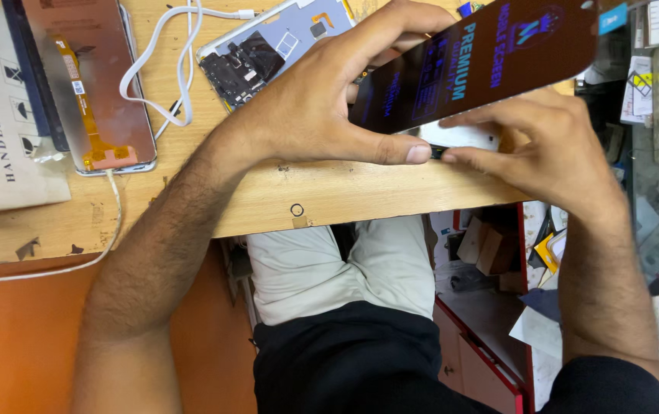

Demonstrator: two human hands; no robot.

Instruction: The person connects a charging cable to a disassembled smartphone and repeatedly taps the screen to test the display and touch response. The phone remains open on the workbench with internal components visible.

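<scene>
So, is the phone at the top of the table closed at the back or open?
Open. The phone lies with its back cover off: the dark circuit board and bare inner frame are exposed. The left hand hides its right end.

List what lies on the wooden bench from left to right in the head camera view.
Cardboard sheet → detached phone screen with orange flex cable → white cable → opened phone body → left hand → dark replacement screen panel → right hand.

I count two hands, left (322,100) and right (552,149), one dark glossy rectangular screen panel (483,61), one opened silver phone body (268,46), one detached display with orange flex ribbon (95,84), and one white cable (168,69).
</scene>
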